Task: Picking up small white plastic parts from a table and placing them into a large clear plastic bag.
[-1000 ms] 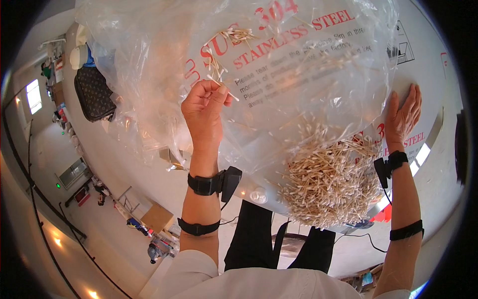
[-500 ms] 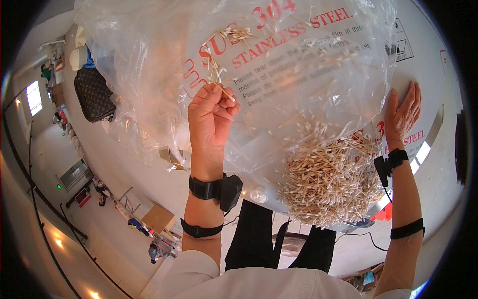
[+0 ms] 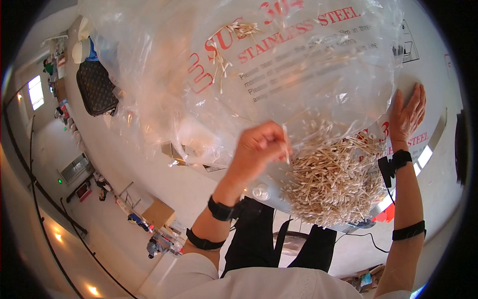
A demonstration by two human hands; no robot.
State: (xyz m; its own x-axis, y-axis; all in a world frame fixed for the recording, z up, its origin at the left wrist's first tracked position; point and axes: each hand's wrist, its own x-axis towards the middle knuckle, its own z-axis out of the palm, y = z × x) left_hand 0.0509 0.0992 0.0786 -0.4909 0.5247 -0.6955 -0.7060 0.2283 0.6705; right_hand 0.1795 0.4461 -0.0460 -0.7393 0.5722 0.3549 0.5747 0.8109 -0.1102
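Note:
My left hand point(image 3: 260, 148) is slightly smeared by motion, its fingers pinched around a cotton swab point(image 3: 286, 133) whose white ends stick out above and below the fingertips. Just to its right lies a big heap of cotton swabs point(image 3: 331, 187) with pale wooden sticks and white tips. My right hand point(image 3: 408, 117) rests flat on the printed work surface, fingers stretched, holding nothing. Farther off, a small bunch of swabs point(image 3: 242, 29) and a few loose swabs point(image 3: 219, 64) lie on the clear plastic sheeting point(image 3: 149, 74).
A dark patterned bag point(image 3: 94, 88) sits at the far left edge, with a pale cap point(image 3: 81, 51) beyond it. Near the front edge stands a small clear round container point(image 3: 260, 193). A cardboard box point(image 3: 158, 215) is on the floor to the left.
My left hand has moved right and nearer, from beside the loose swabs to the heap's left edge, keeping a swab pinched. My right hand stays flat in place.

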